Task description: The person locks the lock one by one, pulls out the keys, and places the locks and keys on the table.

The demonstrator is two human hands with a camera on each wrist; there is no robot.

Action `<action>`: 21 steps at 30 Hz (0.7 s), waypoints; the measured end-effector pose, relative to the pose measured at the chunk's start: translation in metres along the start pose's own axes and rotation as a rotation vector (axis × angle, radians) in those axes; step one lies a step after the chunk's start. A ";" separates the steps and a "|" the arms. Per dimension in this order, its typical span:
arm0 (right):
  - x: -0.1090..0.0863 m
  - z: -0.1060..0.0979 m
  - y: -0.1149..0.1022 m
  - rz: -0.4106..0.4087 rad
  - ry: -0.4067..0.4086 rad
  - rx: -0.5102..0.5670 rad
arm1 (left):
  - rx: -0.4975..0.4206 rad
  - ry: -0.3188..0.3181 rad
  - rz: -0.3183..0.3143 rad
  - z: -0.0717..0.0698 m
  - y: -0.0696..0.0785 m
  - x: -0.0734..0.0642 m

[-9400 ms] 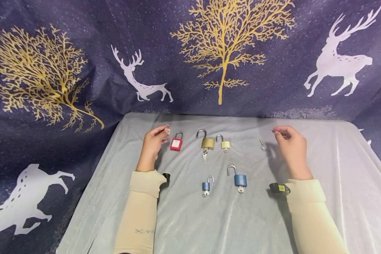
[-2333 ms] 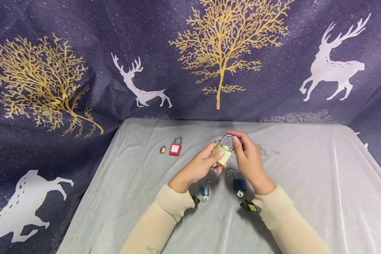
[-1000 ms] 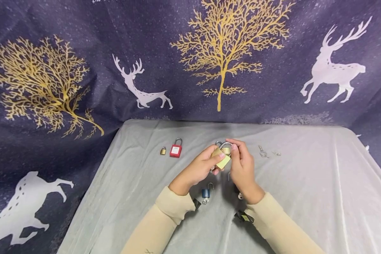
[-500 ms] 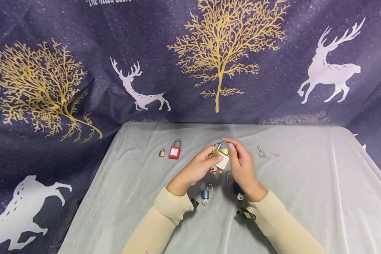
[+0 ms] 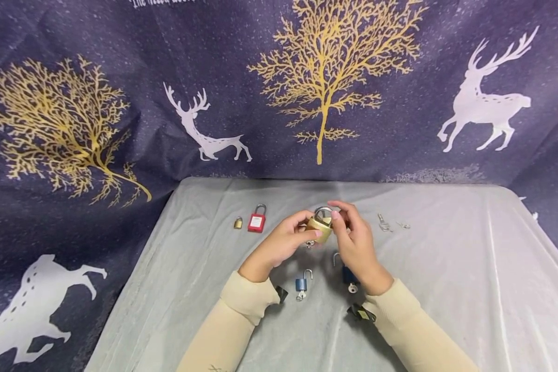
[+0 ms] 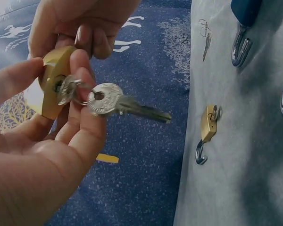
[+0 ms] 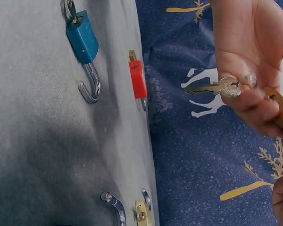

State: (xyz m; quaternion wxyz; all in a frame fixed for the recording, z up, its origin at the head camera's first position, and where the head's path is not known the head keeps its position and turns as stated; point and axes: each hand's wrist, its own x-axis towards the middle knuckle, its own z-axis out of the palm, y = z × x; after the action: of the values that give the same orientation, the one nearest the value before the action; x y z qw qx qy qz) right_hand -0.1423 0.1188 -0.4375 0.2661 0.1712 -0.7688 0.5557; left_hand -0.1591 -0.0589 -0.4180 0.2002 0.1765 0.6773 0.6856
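My left hand grips the body of the large brass padlock above the table, thumb across its front. At the steel shackle, the thumb and fingers of my right hand pinch one side. Whether the shackle is fully seated cannot be made out. In the left wrist view a key sits in the padlock's bottom, and a second key dangles from it on a ring. The smaller brass padlock lies behind with its shackle raised; the hands mostly hide it in the head view.
On the grey cloth lie a tiny brass padlock, a red padlock, and a small blue padlock. A larger blue padlock is partly under the right hand. Loose keys and a smaller key set rest to the right.
Earlier, my hands held the tiny brass padlock and a small key; both now lie on the table. The large brass padlock was picked up from the cloth and, lately, turned in my hands.
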 end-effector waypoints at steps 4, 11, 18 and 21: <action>0.001 0.002 -0.005 0.038 -0.021 0.015 | -0.026 0.104 0.029 0.001 0.002 0.001; 0.002 0.002 -0.016 0.145 -0.158 -0.003 | -0.090 0.239 0.085 0.001 0.002 0.001; -0.003 0.004 -0.002 0.305 -0.266 0.043 | -0.155 0.323 0.105 -0.001 0.002 0.003; -0.005 0.006 -0.002 0.320 -0.277 0.119 | -0.169 0.338 0.104 -0.001 0.003 0.003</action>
State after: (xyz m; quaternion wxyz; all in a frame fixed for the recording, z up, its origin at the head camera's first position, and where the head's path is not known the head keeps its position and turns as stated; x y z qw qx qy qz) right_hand -0.1386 0.1121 -0.4404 0.0557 0.1371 -0.7812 0.6065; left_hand -0.1622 -0.0577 -0.4146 0.0618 0.0763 0.6314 0.7692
